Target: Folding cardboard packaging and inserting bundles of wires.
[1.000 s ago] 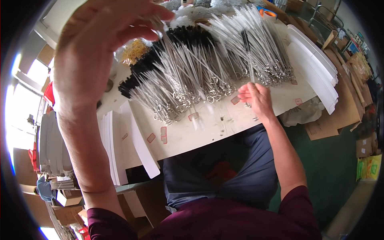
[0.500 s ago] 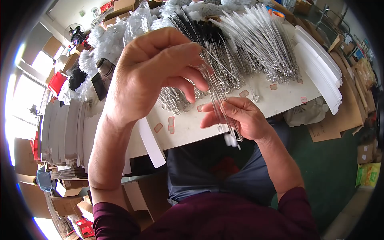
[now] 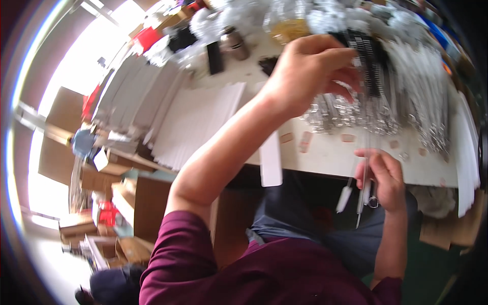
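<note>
My right hand pinches a small bunch of thin wire brushes just off the table's front edge. A white bristle tip and a wire ring hang below its fingers. Higher up, my left hand is curled closed around the upper part of the same bunch, though motion blurs its fingertips. Behind the hands lie black-bristled brushes and a thick pile of white-bristled ones, their looped wire ends toward me.
Stacked white card strips cover the table's left side, with one strip overhanging the front edge. A dark bottle and a phone stand behind. White strips line the right edge. Cardboard boxes sit at lower left.
The view has swung left, so the table and both hands appear further right. Both hands keep hold of the wire brushes; the bunch now hangs more upright.
</note>
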